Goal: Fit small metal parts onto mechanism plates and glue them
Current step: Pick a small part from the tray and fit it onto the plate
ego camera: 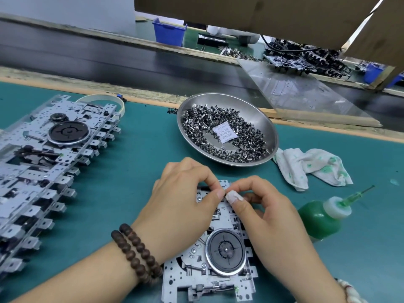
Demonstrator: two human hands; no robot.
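Both hands, left [185, 193] and right [260, 206], curl fingertips together over the mechanism plate [209, 272], pinching something too small to identify.

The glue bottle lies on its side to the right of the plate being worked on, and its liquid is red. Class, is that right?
Not quite. The head view shows the glue bottle lying right of the plate, but its liquid is green, not red.

We list a stained white rag [312, 166] on the green mat [135, 171]. Beyond, we note a black conveyor belt [109, 55], blue bin [169, 31].
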